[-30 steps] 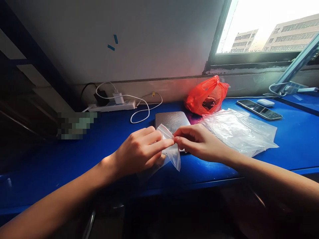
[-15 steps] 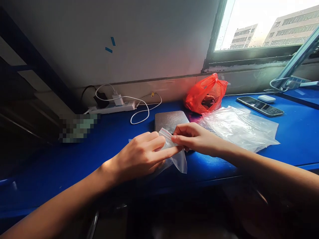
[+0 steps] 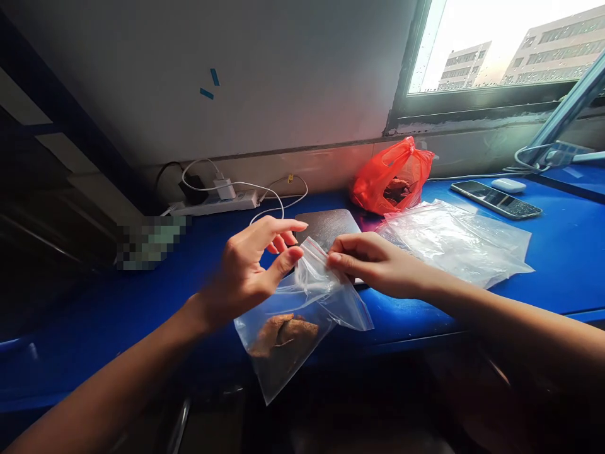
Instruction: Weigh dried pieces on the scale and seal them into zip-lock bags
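A clear zip-lock bag [image 3: 288, 372] hangs at the front of the blue desk, with brown, rough-skinned pieces [image 3: 288, 331] inside its lower part. My right hand [image 3: 362, 257] pinches the bag near its red-lined zip edge. To the left of that edge my left hand [image 3: 258, 261] has its fingers apart, the thumb and fingertips close to the bag's top corner. Whether the thumb touches the plastic I cannot tell. Behind both hands lies a flat metal-topped device [image 3: 326, 227], its near part hidden by the bag and my right hand.
Several clear bags [image 3: 454, 243] lie stacked at the right. Behind them stands a red plastic bag [image 3: 392, 180] with brown pieces in it. A phone [image 3: 496, 199] and a white earbud case [image 3: 508, 185] are farther right. A power strip [image 3: 212, 203] with white cables runs along the wall.
My left hand has let go of the bag's top, opened and moved up and left. The bag's lower part with the brown pieces now shows. My right hand keeps its pinch.
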A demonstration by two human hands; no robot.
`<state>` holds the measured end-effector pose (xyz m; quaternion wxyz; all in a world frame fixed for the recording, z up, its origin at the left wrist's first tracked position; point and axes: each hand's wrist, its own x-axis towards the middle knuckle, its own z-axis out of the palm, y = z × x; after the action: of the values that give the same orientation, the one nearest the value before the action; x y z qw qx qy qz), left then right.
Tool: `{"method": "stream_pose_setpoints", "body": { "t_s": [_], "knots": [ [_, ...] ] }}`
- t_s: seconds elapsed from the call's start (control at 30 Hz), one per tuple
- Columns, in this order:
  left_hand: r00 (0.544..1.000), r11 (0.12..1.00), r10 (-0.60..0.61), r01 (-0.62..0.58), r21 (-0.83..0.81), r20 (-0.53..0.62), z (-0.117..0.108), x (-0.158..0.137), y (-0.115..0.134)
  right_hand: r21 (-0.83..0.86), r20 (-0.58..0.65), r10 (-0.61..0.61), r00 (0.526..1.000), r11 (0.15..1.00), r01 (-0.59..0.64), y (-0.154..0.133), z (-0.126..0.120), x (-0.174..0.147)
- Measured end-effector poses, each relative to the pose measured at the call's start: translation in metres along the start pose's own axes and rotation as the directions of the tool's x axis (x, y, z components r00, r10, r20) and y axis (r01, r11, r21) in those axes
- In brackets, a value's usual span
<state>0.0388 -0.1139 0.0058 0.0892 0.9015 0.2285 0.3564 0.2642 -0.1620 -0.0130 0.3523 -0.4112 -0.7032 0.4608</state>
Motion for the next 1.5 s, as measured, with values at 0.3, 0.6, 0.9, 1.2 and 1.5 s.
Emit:
{"method": "stream_pose_setpoints", "body": {
  "t_s": [0.3,0.6,0.9,1.2,1.5],
  "knots": [
    [0.958,0.983,0.121,-0.151,0.101,0.261,-0.003,0.000,-0.003,-0.393,-0.027,-0.193,0.981,0.904,0.167,-0.003,0.007,-0.006],
    [0.947,0.974,0.147,-0.189,0.128,0.285,0.002,0.000,-0.003,-0.471,-0.001,-0.236,0.972,0.857,0.208,-0.002,0.010,-0.007],
    [0.955,0.977,0.121,-0.163,0.136,0.269,0.001,-0.002,0.000,-0.471,0.012,-0.216,0.976,0.860,0.196,-0.005,0.010,-0.008],
    [0.962,0.984,0.089,-0.126,0.128,0.259,-0.001,-0.001,0.006,-0.500,0.001,-0.211,0.978,0.847,0.183,-0.006,0.011,-0.007],
    [0.945,0.988,0.092,-0.125,0.089,0.313,0.002,-0.001,0.005,-0.508,-0.003,-0.222,0.975,0.840,0.190,-0.006,0.013,-0.009]
  ]
}}
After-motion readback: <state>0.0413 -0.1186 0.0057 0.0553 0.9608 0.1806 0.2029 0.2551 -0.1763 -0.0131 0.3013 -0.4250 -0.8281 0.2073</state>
